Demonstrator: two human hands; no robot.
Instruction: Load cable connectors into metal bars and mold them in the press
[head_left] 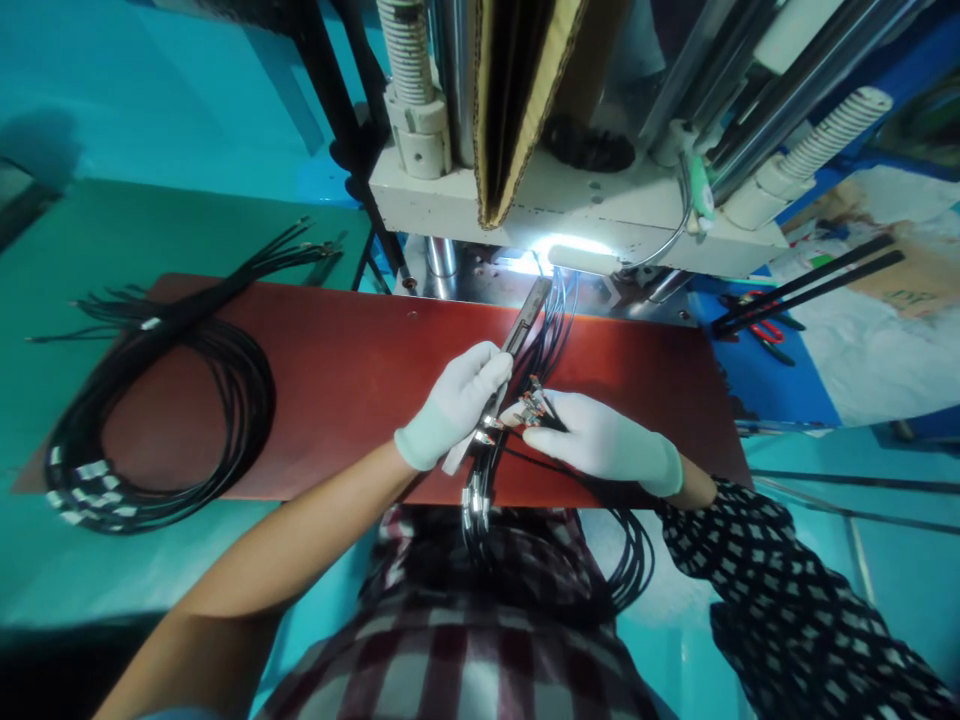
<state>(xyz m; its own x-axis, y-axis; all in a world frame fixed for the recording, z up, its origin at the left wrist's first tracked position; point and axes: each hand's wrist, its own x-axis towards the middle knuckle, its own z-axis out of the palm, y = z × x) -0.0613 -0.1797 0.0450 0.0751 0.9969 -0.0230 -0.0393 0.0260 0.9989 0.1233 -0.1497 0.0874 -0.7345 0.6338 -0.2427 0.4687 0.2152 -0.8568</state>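
My left hand [469, 392], in a white glove, is closed around a long flat metal bar [529, 315] that slants up toward the lit machine. My right hand [596, 435], also gloved, pinches the ends of several black cables [534, 402], whose tips show metal and orange bits. More of the bundle [551, 345] runs alongside the bar under the machine's lamp. Below my hands, cables with white labels [476, 500] hang over the board's front edge onto my lap. The fingertips of my right hand are partly hidden behind the cable ends.
A reddish-brown board [337, 390] lies before the press-like machine [585, 225]. At left rests a coil of black cables [247, 390] with white labels. Red-handled pliers [766, 330] and two black rods [817, 285] are at right. A folded cardboard piece [491, 205] hangs at the machine's front.
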